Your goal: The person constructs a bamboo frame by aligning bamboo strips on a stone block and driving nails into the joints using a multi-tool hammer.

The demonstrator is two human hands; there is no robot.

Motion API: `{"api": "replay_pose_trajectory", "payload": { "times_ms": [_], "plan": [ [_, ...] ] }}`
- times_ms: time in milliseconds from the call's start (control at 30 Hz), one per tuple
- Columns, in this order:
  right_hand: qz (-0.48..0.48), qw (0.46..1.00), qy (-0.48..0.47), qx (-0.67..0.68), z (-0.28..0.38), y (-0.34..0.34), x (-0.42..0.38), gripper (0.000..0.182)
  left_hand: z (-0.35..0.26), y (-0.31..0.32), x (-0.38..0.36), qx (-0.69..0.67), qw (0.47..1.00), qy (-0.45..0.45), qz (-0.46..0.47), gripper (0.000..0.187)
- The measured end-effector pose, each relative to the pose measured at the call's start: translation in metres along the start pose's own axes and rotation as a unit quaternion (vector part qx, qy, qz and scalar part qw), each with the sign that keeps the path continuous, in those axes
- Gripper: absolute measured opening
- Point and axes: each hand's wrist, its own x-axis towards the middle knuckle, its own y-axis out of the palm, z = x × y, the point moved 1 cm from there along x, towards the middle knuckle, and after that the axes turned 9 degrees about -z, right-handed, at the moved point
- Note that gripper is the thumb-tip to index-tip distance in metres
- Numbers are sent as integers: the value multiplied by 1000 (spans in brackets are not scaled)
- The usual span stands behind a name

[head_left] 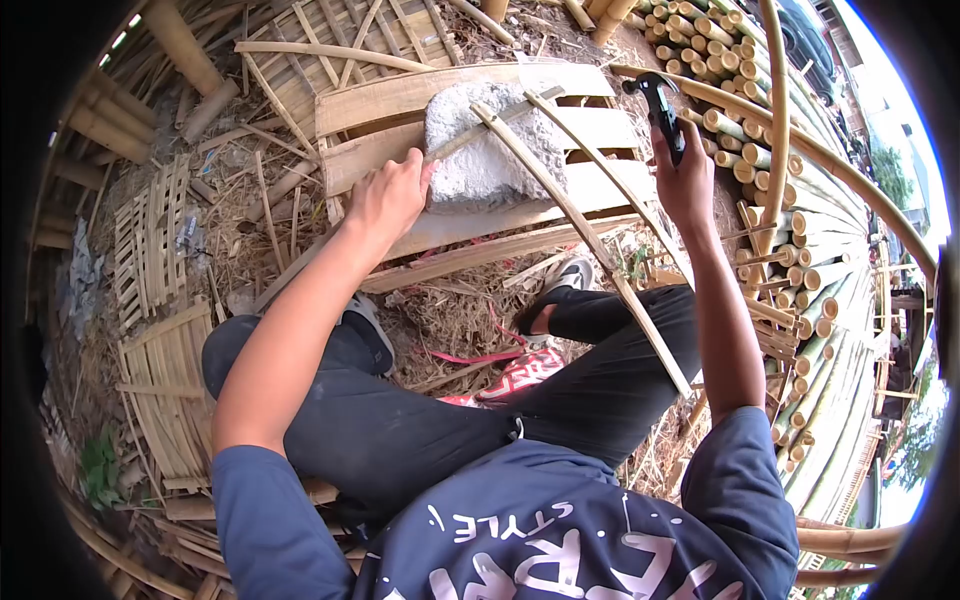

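My left hand is closed at the left edge of a rough grey-white stone block, pinching one end of a thin bamboo strip. That strip runs slantwise over the top of the block. Two longer bamboo strips, a nearer one and a farther one, meet it near their upper ends and reach down to the right, the nearer one over my thigh. In my right hand is a black claw hammer, raised to the right of the block. Its head is apart from the strips.
The block rests on a low wooden slatted bench. Cut bamboo poles are stacked along the right, with a long curved pole nearby. Woven bamboo panels lie at left. Bamboo scraps and a red-and-white bag are on the ground.
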Motion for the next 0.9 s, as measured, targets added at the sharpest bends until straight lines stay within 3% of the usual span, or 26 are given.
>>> {"api": "replay_pose_trajectory", "payload": {
  "times_ms": [33, 167, 400, 633, 733, 900],
  "plan": [
    [-20, 999, -42, -20, -3, 1, 6, 36, 1, 1, 0, 2, 1000, 5, -2, 41],
    [33, 999, -5, -2, 10, 8, 12, 36, 1, 0, 1, 21, 1000, 20, -12, 41],
    [135, 989, -45, -45, 46, 24, 22, 44, 3, -2, 0, 6, 999, 30, -18, 43],
    [123, 986, -100, -49, 44, 64, 48, 45, 0, -6, 0, 11, 999, 31, -21, 39],
    [183, 980, -47, -68, 45, 64, 48, 44, 1, -9, 1, 16, 999, 32, -19, 39],
    [153, 980, -99, -77, 31, 66, 42, 43, 4, -4, 0, -7, 999, 38, -30, 42]
  ]
}}
